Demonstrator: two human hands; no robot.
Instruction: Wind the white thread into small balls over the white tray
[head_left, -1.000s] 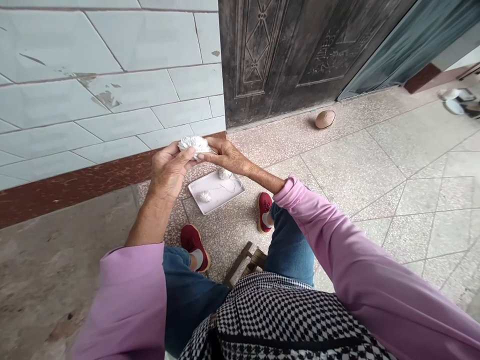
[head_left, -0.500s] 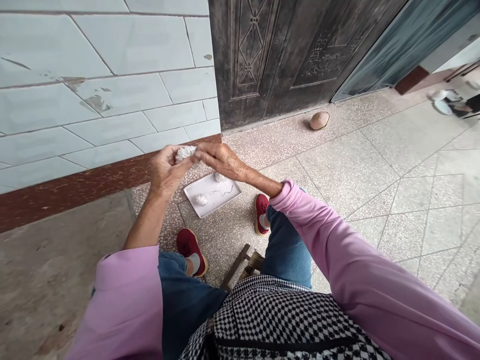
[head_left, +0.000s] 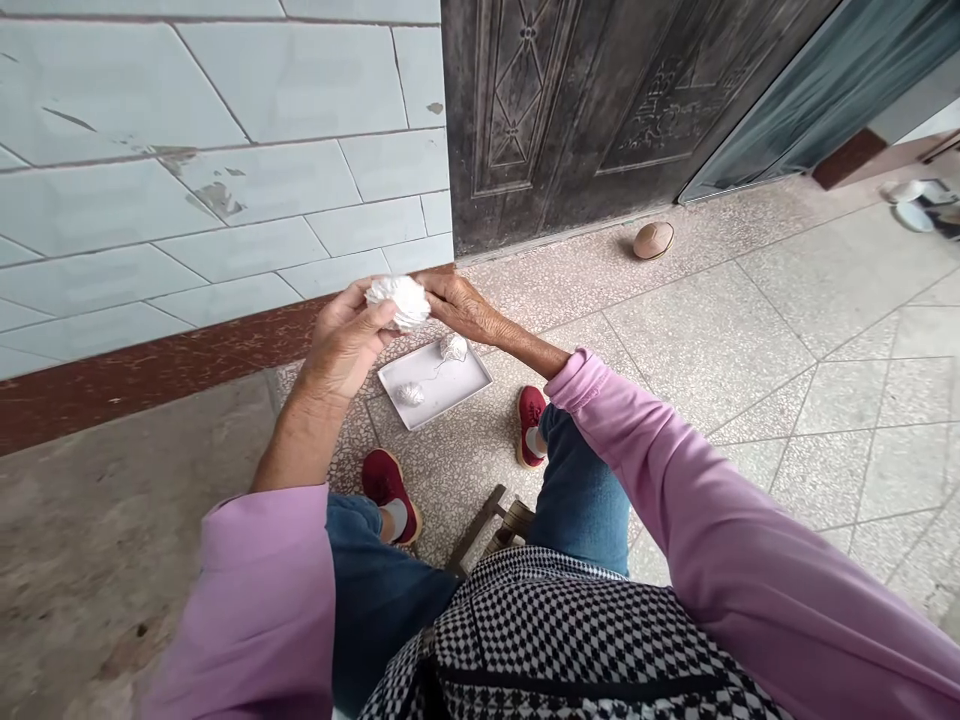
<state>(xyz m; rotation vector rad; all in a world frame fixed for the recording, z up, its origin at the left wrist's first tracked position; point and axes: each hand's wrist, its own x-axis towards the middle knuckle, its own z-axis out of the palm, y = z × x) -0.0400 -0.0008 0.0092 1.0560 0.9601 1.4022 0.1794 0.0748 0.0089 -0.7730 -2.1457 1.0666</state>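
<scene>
A white ball of yarn [head_left: 403,303] is held up in front of the wall in my left hand [head_left: 346,345]. The left thumb presses on its front, and the other fingers go behind it. My right hand [head_left: 463,306] is against the ball's right side with its fingers curled. Those fingertips are partly hidden by the ball, so what they pinch cannot be made out. Below both hands is a shallow white tray [head_left: 442,390] on the floor. Inside it lie two smaller balls of yarn, one at the back right [head_left: 453,347] and one at the front left [head_left: 409,393], with a loose strand between them.
A tiled wall [head_left: 225,190] rises at the front left, beside a dark carved door [head_left: 555,120]. A round tan object [head_left: 653,240] rests near the door's foot. My red shoes [head_left: 386,485] flank the tray's near side. Part of a wooden stool [head_left: 480,525] shows between my legs.
My right hand has moved from in front of the ball to its right side, uncovering more of the ball. My left hand keeps its hold. The strand in the tray lies differently. The view has shifted slightly.
</scene>
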